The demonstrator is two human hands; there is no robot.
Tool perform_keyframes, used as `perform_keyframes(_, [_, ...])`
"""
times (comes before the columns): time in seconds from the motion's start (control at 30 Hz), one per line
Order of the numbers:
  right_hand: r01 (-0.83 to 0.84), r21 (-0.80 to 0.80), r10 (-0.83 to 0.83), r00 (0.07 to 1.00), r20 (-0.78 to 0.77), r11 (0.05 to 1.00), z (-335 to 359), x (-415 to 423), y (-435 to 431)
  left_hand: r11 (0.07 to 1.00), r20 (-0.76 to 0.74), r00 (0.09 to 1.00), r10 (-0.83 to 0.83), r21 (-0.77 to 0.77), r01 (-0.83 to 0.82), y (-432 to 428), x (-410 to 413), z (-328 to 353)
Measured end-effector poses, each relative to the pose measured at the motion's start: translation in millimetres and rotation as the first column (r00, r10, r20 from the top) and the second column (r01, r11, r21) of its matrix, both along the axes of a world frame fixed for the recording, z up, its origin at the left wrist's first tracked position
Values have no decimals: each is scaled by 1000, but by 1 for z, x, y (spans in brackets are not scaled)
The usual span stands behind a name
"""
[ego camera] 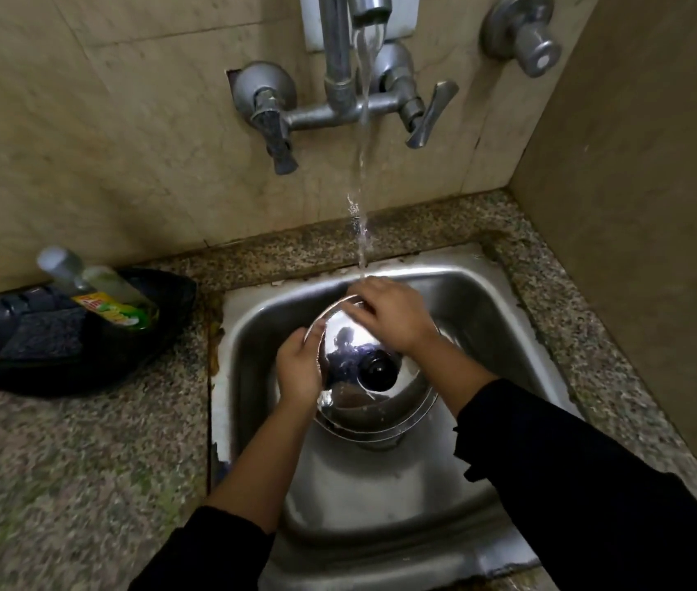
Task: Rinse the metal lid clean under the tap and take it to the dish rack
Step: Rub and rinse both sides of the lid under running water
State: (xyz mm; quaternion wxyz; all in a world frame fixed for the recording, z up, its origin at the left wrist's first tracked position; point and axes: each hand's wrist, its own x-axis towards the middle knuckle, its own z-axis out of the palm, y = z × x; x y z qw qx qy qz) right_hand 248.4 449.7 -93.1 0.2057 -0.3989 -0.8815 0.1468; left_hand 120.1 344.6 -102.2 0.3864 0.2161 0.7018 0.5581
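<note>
Left hand [299, 368] gripping the metal lid [374, 398] rim, right hand [389, 317] flat, hiding its far edge.

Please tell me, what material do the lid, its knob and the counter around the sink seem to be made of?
The lid looks like polished steel: it mirrors the room. Its knob seems to be glossy black plastic, though that is uncertain. The counter appears to be speckled granite, judging by its grainy pattern.
</note>
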Motion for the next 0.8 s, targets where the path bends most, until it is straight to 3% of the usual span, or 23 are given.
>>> perform_keyframes(0.07, [209,-138,-214,976,-28,968,-4,19,7,999,2,999,34,21,-34,-3,-5,1])
perform_keyframes(0.13, [284,-204,-304,950,-73,937,-3,23,10,998,-28,998,48,43,-47,-1,-10,8])
perform_keyframes(0.23, [187,-165,-212,966,-146,968,9,0,7,997,-79,997,14,78,-8,11,-12,21])
perform_keyframes(0.33, [115,12,-114,992,-48,993,19,-26,0,995,-137,991,3,97,11,14,-11,28])
perform_keyframes(0.43, [121,28,-120,992,-43,992,22,-25,-1,985,-74,993,89,155,-77,8,-10,28])
perform_keyframes(0.5, [251,-171,-270,957,-104,953,17,-13,3,977,25,984,177,116,-179,1,-11,22])
perform_keyframes(0.6, [351,-628,-595,770,-229,695,4,4,11,966,217,947,238,44,-253,-7,-16,16])
perform_keyframes(0.67, [352,-689,-674,689,-266,633,-2,9,13,993,211,971,115,-7,-117,-4,-18,23])
perform_keyframes(0.7, [374,-670,-675,690,-261,642,0,10,13,1000,195,981,16,-21,-12,-1,-20,28])
perform_keyframes(0.8, [370,-541,-548,809,-212,756,18,6,14,976,124,969,-214,-25,218,14,-28,45])
